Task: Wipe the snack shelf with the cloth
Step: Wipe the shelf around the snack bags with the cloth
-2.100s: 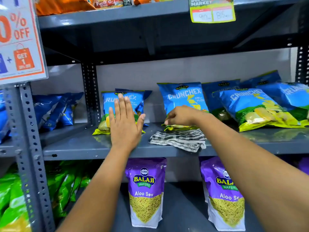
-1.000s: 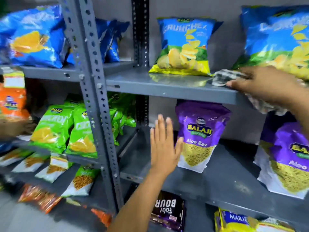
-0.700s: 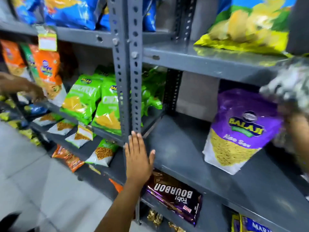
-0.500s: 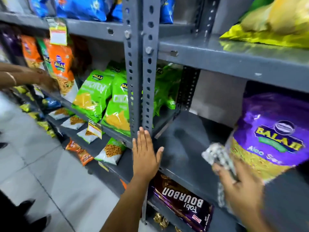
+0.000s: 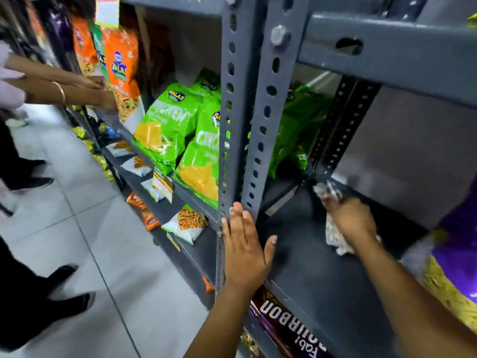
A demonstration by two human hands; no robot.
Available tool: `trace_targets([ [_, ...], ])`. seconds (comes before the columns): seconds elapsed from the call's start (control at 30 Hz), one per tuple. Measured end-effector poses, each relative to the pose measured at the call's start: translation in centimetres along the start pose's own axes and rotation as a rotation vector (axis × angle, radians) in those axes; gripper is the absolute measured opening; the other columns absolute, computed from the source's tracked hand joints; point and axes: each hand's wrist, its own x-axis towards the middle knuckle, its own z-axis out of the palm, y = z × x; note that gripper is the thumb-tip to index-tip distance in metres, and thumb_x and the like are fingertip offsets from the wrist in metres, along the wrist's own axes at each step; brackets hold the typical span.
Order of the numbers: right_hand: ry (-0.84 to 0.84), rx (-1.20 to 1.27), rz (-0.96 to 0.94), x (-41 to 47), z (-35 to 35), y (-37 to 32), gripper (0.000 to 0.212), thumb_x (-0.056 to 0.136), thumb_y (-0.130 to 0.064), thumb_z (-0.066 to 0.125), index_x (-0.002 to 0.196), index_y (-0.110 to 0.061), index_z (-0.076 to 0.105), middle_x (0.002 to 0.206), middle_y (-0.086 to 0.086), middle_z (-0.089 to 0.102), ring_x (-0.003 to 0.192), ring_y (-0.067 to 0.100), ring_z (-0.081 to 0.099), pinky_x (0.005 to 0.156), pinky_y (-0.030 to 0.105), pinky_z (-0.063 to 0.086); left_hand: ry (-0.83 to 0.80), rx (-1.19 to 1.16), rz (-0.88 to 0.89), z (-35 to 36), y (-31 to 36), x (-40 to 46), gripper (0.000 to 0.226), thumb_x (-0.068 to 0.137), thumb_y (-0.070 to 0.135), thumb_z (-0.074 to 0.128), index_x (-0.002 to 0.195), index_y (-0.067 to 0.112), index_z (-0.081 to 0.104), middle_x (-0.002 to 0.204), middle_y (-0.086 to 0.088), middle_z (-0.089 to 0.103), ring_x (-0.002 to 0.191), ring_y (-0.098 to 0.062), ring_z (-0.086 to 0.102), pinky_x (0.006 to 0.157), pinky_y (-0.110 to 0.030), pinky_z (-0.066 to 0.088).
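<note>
The dark grey snack shelf (image 5: 309,270) runs from the centre to the lower right. My right hand (image 5: 351,218) is shut on the black-and-white checked cloth (image 5: 333,231) and presses it onto the shelf near the back left corner; part of the cloth pokes out past my fingertips. My left hand (image 5: 245,251) lies flat with fingers spread against the base of the perforated grey upright (image 5: 242,120) at the shelf's front left edge. A purple snack bag (image 5: 456,264) stands on the same shelf at the far right.
Green snack bags (image 5: 180,135) fill the bay to the left, with orange bags (image 5: 121,73) beyond. A Bourbon biscuit pack (image 5: 289,324) lies on the shelf below. Another person's arms (image 5: 59,86) reach into the left shelves, and dark shoes (image 5: 59,288) stand on the tiled floor.
My right hand took the cloth from the upper shelf down to the lower one and pushed it toward the back left corner. My left hand dropped to the upright's base. The view swung down and left.
</note>
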Motion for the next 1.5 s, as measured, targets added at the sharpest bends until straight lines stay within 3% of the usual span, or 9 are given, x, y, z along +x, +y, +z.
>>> trace_targets([
  [0.13,-0.139,-0.308,0.016,1.8,3.9,3.1,0.066,0.089,-0.053,0.035,0.141,-0.016,0.020,0.153,0.015,0.022,0.138,0.038,0.020,0.113,0.053,0.019,-0.021,-0.001,0.018,-0.3,-0.3,-0.2,0.070,0.097,0.046,0.024,0.144,0.012,-0.016,0.154,0.000,-0.023,0.142,-0.021,-0.010,0.113,-0.042,0.007],
  [0.27,-0.100,-0.306,-0.302,-0.8,5.5,1.8,0.056,0.088,-0.039,0.047,0.138,-0.019,0.032,0.148,0.012,0.036,0.134,0.033,0.034,0.109,0.046,0.030,-0.015,0.003,0.002,-0.2,-0.3,-0.3,0.070,0.097,0.045,0.025,0.144,0.012,-0.015,0.154,0.000,-0.022,0.142,-0.021,-0.009,0.113,-0.044,0.010],
  [0.37,-0.220,-0.006,-0.421,-3.0,5.3,1.1,0.041,0.086,-0.018,0.058,0.126,-0.015,0.051,0.128,0.010,0.059,0.116,0.027,0.054,0.095,0.034,0.044,-0.013,-0.002,-0.015,-0.3,-0.4,-0.4,0.070,0.097,0.045,0.024,0.144,0.011,-0.015,0.154,-0.001,-0.022,0.142,-0.021,-0.009,0.112,-0.045,0.010],
  [0.5,-0.068,0.606,0.051,1.1,2.5,1.1,0.030,0.091,-0.019,0.052,0.117,-0.005,0.056,0.082,0.000,0.070,0.075,0.017,0.064,0.060,0.021,0.049,-0.062,-0.016,-0.005,-0.7,-0.2,-0.4,0.070,0.097,0.045,0.024,0.144,0.011,-0.015,0.154,-0.001,-0.023,0.142,-0.021,-0.008,0.112,-0.045,0.010],
  [0.7,-0.181,0.114,0.163,6.9,3.8,6.6,0.066,0.091,-0.046,0.040,0.144,-0.016,0.015,0.154,0.015,0.021,0.134,0.035,0.032,0.109,0.042,0.031,-0.137,-0.004,0.061,-1.7,-1.1,-0.8,0.068,0.097,0.046,0.020,0.144,0.012,-0.014,0.154,0.000,-0.022,0.142,-0.019,-0.009,0.111,-0.042,0.011],
  [0.83,-0.324,-0.230,0.013,10.3,5.8,6.2,0.082,0.077,-0.077,0.015,0.144,-0.032,0.001,0.158,-0.001,-0.007,0.144,0.026,-0.009,0.117,0.046,-0.001,-0.134,-0.022,0.126,-1.7,-2.1,-0.8,0.069,0.097,0.047,0.022,0.145,0.011,-0.011,0.155,-0.003,-0.018,0.143,-0.022,-0.006,0.110,-0.044,0.014],
  [1.0,-0.375,-0.276,-0.348,8.9,8.8,1.0,0.093,0.059,-0.089,0.019,0.140,-0.045,0.003,0.156,-0.013,-0.003,0.145,0.017,-0.004,0.119,0.049,0.004,-0.146,-0.026,0.123,-1.4,-2.4,-0.3,0.070,0.096,0.048,0.022,0.145,0.011,-0.011,0.155,-0.003,-0.018,0.143,-0.022,-0.006,0.110,-0.044,0.014],
  [1.3,-0.301,-0.060,-0.635,-6.9,7.8,-1.4,0.046,0.090,-0.019,0.048,0.132,-0.037,0.041,0.148,-0.007,0.038,0.137,0.014,0.032,0.113,0.038,0.031,-0.281,0.015,0.070,-2.5,-2.0,0.0,0.071,0.095,0.052,0.016,0.144,0.011,-0.016,0.153,-0.002,-0.025,0.142,-0.018,-0.011,0.112,-0.043,0.007],
  [1.5,-0.351,0.446,-0.196,-4.8,2.4,0.3,0.034,0.089,0.008,0.046,0.122,0.002,0.050,0.121,0.011,0.054,0.101,0.005,0.060,0.082,0.007,0.041,-0.353,0.090,0.095,-3.7,-2.1,-0.1,0.066,0.095,0.050,0.009,0.143,0.013,-0.018,0.151,0.000,-0.030,0.141,-0.016,-0.016,0.108,-0.050,-0.004],
])
